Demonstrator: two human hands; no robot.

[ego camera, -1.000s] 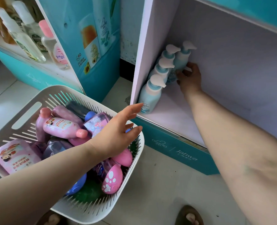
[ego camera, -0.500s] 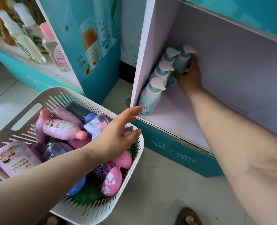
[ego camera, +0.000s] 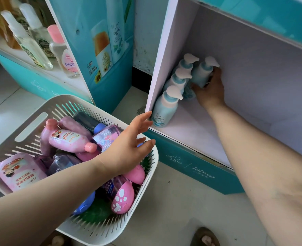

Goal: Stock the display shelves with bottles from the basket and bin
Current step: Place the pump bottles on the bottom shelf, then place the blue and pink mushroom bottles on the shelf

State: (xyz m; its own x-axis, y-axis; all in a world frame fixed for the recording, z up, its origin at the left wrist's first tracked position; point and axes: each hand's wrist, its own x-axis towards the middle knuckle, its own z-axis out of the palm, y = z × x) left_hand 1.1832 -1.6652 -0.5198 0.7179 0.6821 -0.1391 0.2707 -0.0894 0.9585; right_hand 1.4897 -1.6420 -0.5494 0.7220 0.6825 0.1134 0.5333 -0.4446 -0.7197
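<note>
Deep on the shelf [ego camera: 200, 132], right hand [ego camera: 211, 90] grips a pale-blue, white-pumped bottle [ego camera: 202, 74].

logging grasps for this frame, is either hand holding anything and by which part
The right hand grips the rear pale blue pump bottle round its lower body, on the shelf. The left hand is open over the basket, holding nothing.

Both forearms [ego camera: 270, 166] are bare; one foot wears a dark open-toed sandal [ego camera: 205, 237].

Pale blue pump bottles [ego camera: 165, 110] with white heads; white slatted basket [ego camera: 93, 236]; pink bottle [ego camera: 122, 199] with white paw prints; teal shelf front [ego camera: 191, 167].
</note>
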